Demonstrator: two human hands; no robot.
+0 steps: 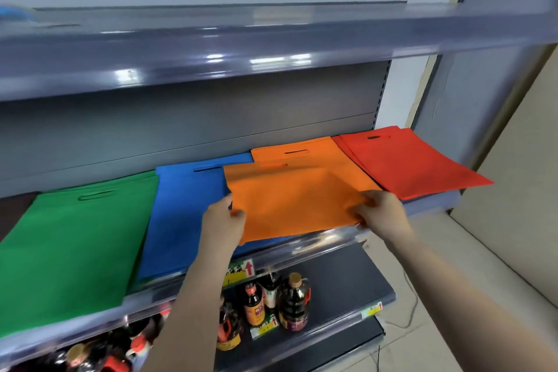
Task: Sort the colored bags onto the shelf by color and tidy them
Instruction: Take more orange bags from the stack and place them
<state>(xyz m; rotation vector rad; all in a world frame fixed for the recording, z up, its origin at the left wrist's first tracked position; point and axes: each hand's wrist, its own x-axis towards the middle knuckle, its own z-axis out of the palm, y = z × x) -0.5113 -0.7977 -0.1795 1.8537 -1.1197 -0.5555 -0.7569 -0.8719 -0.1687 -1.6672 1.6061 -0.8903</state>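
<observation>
head view, at the store shelf: i hold a flat orange bag [297, 199] of matte, felt-like non-woven cloth by its near edge, my left hand [222, 220] pinching the near left corner with the thumb on top, my right hand [383, 212] curled round the near right corner, fingers over the fabric. the bag is a plain rectangle with a slot handle cut near its far edge, and it hangs just above the shelf [314, 246], partly over a second orange bag [297, 150] lying flat behind it and overlapping the right side of the blue bag [181, 205]. four colours lie in a row on the smooth grey metal shelf: green bag [75, 244] at the left, blue beside it, orange, then a small stack of red bags [407, 160] at the right end, its corner jutting past the shelf's edge. a glossy clear plastic strip runs along the shelf's front. on the lower shelf [347, 281] stand dark sauce bottles [293, 302] with printed labels, near yellow price tags [238, 272].
</observation>
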